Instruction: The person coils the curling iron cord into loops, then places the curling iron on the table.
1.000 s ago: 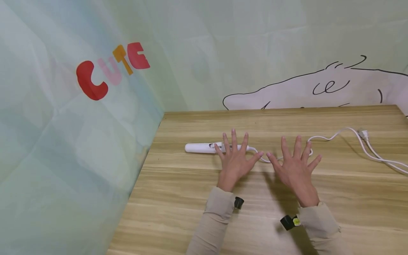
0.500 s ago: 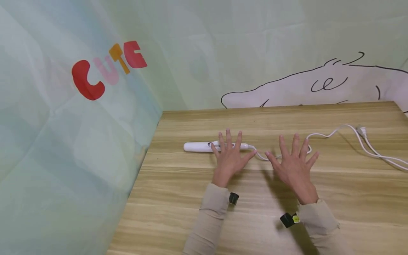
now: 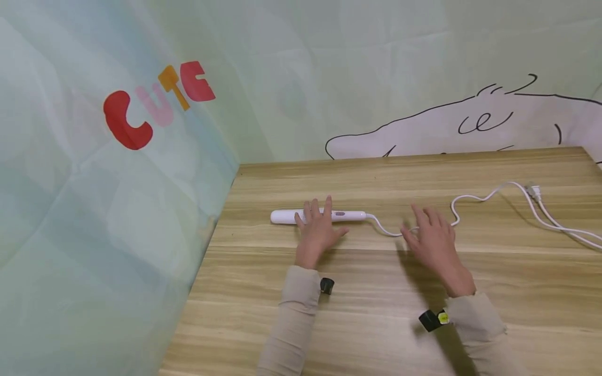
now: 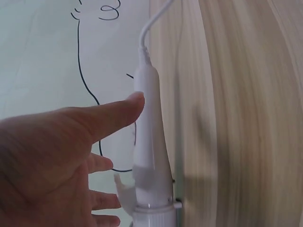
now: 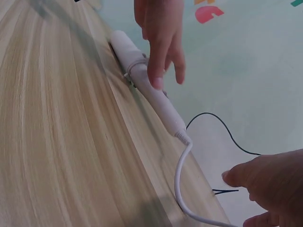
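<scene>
A white curling iron (image 3: 280, 216) lies lengthwise on the wooden table, its barrel end to the left and its cord (image 3: 384, 232) leaving on the right. Over its middle, my left hand (image 3: 317, 233) has its fingers loosely spread and grips nothing. In the left wrist view the thumb points at the handle (image 4: 150, 113), and a small lever (image 4: 124, 195) sticks out beside the fingers; whether they touch it, I cannot tell. My right hand (image 3: 433, 244), fingers relaxed, hovers above the cord and covers part of it. The right wrist view has a clamp ring (image 5: 137, 65) around the iron.
The cord runs right across the table (image 3: 376, 324) to a white plug (image 3: 535, 192), then doubles back past the right edge. Printed fabric (image 3: 282, 68) hangs behind and to the left. A black wrist camera sits on each sleeve.
My left hand has moved left along the curling iron, uncovering its handle and button. The right hand's fingers have gone from widely spread to relaxed and closer together. The iron stays in place.
</scene>
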`<state>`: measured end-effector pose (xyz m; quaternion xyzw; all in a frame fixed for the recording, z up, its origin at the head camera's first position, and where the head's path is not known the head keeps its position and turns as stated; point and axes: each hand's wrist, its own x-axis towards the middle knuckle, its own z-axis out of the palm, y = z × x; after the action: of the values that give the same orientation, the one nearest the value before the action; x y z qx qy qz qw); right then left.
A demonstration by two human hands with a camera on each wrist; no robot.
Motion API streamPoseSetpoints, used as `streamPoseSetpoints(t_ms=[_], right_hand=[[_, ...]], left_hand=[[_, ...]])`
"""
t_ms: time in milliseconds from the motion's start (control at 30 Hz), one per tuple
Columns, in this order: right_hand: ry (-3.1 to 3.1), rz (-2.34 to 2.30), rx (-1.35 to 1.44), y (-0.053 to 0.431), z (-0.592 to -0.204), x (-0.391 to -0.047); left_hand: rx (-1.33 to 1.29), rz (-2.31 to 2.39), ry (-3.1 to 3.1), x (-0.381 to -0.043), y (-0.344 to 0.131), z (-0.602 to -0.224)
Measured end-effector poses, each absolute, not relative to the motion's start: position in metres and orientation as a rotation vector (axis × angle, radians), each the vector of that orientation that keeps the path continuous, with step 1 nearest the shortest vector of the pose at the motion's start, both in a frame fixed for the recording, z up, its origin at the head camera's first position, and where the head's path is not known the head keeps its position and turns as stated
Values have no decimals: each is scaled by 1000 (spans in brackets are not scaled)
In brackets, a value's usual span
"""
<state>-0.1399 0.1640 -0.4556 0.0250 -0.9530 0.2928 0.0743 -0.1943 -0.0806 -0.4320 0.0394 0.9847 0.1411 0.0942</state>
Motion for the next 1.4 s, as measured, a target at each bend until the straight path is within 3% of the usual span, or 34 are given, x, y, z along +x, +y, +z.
streamPoseSetpoints(t_ms=[467,1400], right_hand=[[-2934,852,71,180,-465,-142],[-2887,907,192,197,-466,-144]], left_hand=[[89,387,2914,-209,-112,-443],[295,378,3008,-227,-134,-453]])
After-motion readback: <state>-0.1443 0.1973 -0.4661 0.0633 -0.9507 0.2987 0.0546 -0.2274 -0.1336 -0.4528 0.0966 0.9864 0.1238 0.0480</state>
